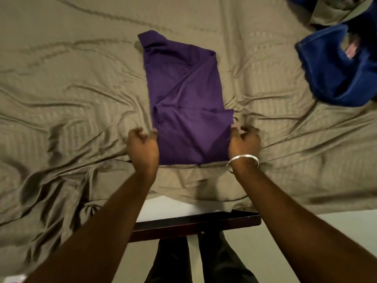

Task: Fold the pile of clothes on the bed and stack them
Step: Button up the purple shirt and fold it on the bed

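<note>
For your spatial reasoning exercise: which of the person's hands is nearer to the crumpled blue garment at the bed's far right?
Right. The right hand grips the purple shirt's near right edge, below-left of the blue garment; the left hand holds the opposite edge, farther away.

Wrinkled tan bedsheet (71,94) lies open left of and beyond the folded purple cotton garment (183,94). Right side is open as far as the crumpled blue fabric heap (336,74) at far right. Near edge: dark wooden bed frame rail (193,225) below both forearms.

Both hands (193,144) on purple garment (183,94) (edges pinched), olive bedsheet (71,88)
</note>
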The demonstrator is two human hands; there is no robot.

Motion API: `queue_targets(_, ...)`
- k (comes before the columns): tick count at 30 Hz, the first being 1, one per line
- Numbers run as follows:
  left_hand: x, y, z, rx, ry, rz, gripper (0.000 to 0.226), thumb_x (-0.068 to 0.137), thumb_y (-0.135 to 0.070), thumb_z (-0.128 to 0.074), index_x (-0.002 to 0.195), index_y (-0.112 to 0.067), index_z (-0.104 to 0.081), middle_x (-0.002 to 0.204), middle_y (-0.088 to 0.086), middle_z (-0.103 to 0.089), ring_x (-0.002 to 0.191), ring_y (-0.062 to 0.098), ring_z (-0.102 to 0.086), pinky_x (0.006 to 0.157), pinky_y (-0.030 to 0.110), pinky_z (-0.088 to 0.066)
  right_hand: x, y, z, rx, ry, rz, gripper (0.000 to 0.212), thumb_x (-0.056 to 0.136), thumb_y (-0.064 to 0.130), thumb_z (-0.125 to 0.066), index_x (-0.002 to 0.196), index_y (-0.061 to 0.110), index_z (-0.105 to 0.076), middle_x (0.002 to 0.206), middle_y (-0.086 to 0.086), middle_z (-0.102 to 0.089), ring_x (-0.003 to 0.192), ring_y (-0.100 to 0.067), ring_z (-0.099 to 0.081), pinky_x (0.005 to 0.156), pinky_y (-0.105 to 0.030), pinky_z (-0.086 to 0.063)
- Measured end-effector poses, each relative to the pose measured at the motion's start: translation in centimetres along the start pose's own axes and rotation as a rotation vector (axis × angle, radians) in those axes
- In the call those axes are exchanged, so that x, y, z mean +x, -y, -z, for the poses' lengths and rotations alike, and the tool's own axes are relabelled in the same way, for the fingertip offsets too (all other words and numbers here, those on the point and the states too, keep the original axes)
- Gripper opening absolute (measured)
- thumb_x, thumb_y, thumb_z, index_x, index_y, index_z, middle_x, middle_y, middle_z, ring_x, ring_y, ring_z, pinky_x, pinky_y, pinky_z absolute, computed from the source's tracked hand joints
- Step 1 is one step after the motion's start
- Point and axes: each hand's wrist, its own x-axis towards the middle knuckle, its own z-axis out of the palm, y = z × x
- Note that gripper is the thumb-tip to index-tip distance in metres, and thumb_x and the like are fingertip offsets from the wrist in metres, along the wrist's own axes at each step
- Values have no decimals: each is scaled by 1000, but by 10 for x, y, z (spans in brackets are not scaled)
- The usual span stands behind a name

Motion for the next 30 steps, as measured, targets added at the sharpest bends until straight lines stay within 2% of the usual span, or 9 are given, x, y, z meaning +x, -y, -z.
queue_targets(2, -7, 28, -4, 112, 106, 16, 45, 81, -37, -76, 110, -5, -61, 100, 11, -67, 96, 27, -63, 89, 34, -46, -3, -13, -9, -139, 58, 65, 50, 91, 49, -59, 117, 7, -62, 117, -19, -59, 112, -38, -54, 95, -40, -42)
queue_targets(5, -12, 45, -6, 208, 235, -50, 56, 81, -50, -72, 118, -9, -60, 106, 11, -70, 99, 28, -65, 88, 39, -51, -6, -22, -22, -155, 176, 178, 51, 96, 49, -51, 127, 8, -57, 117, -23, -55, 110, -41, -53, 95, -40, -43)
queue_targets(8, -7, 42, -7, 248, 144, -191, 64, 82, -42, -75, 135, -19, -50, 110, 12, -68, 99, 29, -64, 87, 41, -52, -7, -22, -27, -339, 38, 459, 44, 98, 47, -48, 133, 22, -56, 115, -18, -52, 100, -37, -53, 86, -41, -47)
queue_targets(11, 1, 35, -12, 400, 127, -239, 48, 83, -37, -75, 124, -16, -63, 111, 18, -64, 104, 32, -58, 89, 36, -46, -1, -15, -32, -215, -1, 545, 36, 98, 40, -50, 132, 29, -60, 110, -12, -53, 95, -31, -55, 84, -36, -48)
queue_targets(15, -3, 35, -18, 95, -11, -85, 24, 87, -27, -72, 98, -7, -68, 93, 15, -69, 91, 34, -64, 83, 37, -47, 7, -4, -38, -27, 1, 339, 33, 101, 39, -48, 119, 20, -67, 104, -13, -58, 94, -28, -57, 76, -21, -37)
queue_targets(18, -9, 27, -22, 37, -37, 85, 23, 95, -22, -63, 106, -2, -61, 100, 15, -66, 94, 29, -61, 83, 31, -41, 9, -3, -42, -34, 64, 252, 35, 100, 43, -47, 120, 17, -60, 104, -14, -66, 98, -35, -60, 78, -31, -44)
queue_targets(21, -4, 19, -23, 107, 60, 194, 28, 91, -15, -64, 115, -3, -55, 112, 16, -66, 105, 32, -60, 89, 33, -41, 8, 1, -35, 20, 121, 24, 47, 94, 50, -56, 116, 9, -60, 109, -15, -68, 102, -36, -61, 84, -34, -45)
queue_targets(26, -4, 6, 7, 257, 302, 173, 36, 85, -16, -68, 119, -9, -59, 116, 15, -66, 109, 35, -60, 93, 38, -46, -10, 0, -2, -29, 255, 22, 40, 96, 44, -57, 98, 6, -69, 97, -16, -70, 92, -33, -61, 73, -29, -37)
queue_targets(30, -28, 14, 51, 186, 411, 278, 46, 52, -24, -67, 94, -34, -50, 97, 9, -67, 93, 33, -65, 87, 52, -53, -38, -21, 28, -42, 328, -133, 33, 83, 42, -73, 90, 10, -67, 97, -15, -71, 95, -35, -64, 89, -43, -50)
